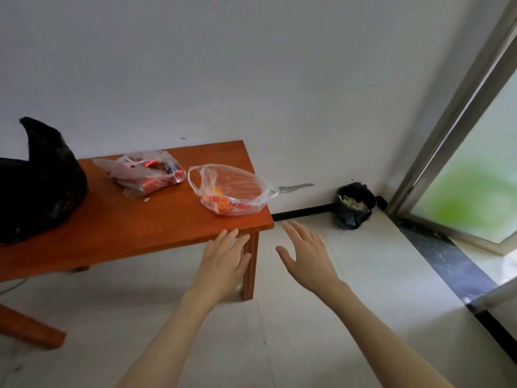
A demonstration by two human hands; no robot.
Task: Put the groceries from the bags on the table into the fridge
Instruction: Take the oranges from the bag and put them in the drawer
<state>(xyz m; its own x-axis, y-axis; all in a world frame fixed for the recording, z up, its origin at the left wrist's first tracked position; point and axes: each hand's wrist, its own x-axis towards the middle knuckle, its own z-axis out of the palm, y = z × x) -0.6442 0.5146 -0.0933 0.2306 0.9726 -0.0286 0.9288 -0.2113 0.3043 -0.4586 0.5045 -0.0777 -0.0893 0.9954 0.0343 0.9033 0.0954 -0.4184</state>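
Note:
A low red-brown wooden table stands against the white wall. On it lie a large black plastic bag at the left, a clear bag with red cans in the middle, and an open clear bag with something orange inside at the right corner. My left hand reaches out flat, fingers apart, just below the table's front right edge. My right hand is stretched out open to the right of the table corner, over the floor. Both hands hold nothing. No fridge is in view.
A small bin lined with a black bag sits in the room's corner. A sliding door with a metal frame and a dark threshold runs along the right. A piece of red-brown wood lies low at the left on the pale tiled floor.

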